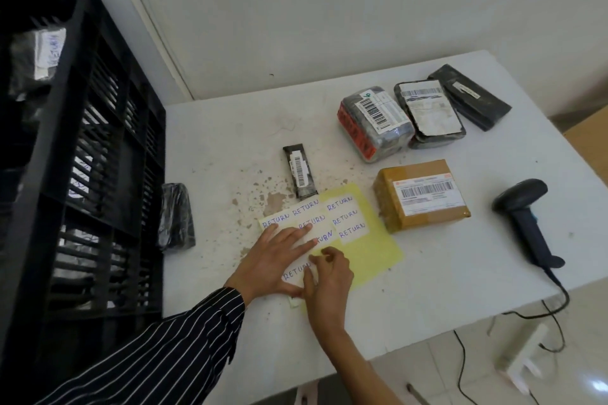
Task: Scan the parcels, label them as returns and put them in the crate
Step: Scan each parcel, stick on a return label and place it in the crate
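A yellow sheet (371,250) carries several white RETURN labels (345,217) near the table's front. My left hand (276,260) presses flat on the sheet with straight fingers. My right hand (329,276) pinches the edge of one RETURN label (296,273) beside the left hand. A small black parcel (300,171) lies just beyond the sheet. A brown box (421,194) sits to the right. A grey wrapped parcel (375,122) and two black parcels (431,113) (470,95) lie at the back. The black crate (108,148) at the left holds labelled parcels (42,52).
A black handheld scanner (526,220) lies at the table's right edge, its cable hanging to the floor. Another black wrapped parcel (176,217) leans against the crate's side. The white table (230,128) meets the wall behind; a power strip (523,358) lies on the floor.
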Tool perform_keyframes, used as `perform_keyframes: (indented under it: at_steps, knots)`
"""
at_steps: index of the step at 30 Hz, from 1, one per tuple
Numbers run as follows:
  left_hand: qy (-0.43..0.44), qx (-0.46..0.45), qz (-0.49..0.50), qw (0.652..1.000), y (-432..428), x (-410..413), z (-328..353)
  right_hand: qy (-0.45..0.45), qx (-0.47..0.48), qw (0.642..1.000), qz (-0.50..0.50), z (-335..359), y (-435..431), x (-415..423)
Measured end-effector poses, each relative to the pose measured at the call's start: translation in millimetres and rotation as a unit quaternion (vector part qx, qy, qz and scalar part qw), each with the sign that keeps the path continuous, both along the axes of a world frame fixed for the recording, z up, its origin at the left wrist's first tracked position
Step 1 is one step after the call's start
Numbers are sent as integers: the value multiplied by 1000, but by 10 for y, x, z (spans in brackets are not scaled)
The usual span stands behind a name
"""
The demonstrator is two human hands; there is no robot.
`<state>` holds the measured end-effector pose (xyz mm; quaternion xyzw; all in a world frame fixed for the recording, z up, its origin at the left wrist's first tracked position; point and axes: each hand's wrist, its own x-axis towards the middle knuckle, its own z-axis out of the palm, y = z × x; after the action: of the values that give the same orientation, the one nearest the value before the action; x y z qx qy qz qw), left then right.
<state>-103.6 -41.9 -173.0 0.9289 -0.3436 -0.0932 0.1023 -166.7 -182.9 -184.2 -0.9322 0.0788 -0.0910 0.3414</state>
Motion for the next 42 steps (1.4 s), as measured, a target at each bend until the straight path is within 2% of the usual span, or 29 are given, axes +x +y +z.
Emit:
perform_keyframes:
  at_steps: [5, 11, 15, 27, 32, 36, 39, 42]
  knots:
    - [-2, -16, -2, 1000, 40, -60, -112, -18, -42, 998, -33, 12, 100, 117]
    - [-22, 18, -2, 1000, 53, -34, -84, -64, -150, 984, 77, 16, 46, 27]
    - [-14, 33, -3, 999, 61, -24, -79, -99, -152, 976, 122, 36, 8, -50]
    - [1, 72, -21, 997, 73, 10, -70, -144, -163, 964, 153, 192, 6, -235]
    - [20, 69, -38, 997, 97, 37, -42, -131, -82, 983, 101, 358, 68, -341]
    - [32, 88, -55, 994, 98, 77, 24, -89, 101, 991, 8, 661, 20, -329]
    - [103, 97, -63, 988, 85, 151, 186, -49, 179, 981, -55, 861, -184, -211]
    - [219, -23, 18, 975, -69, 144, 620, -21, 226, 969, -101, 1000, -459, -64]
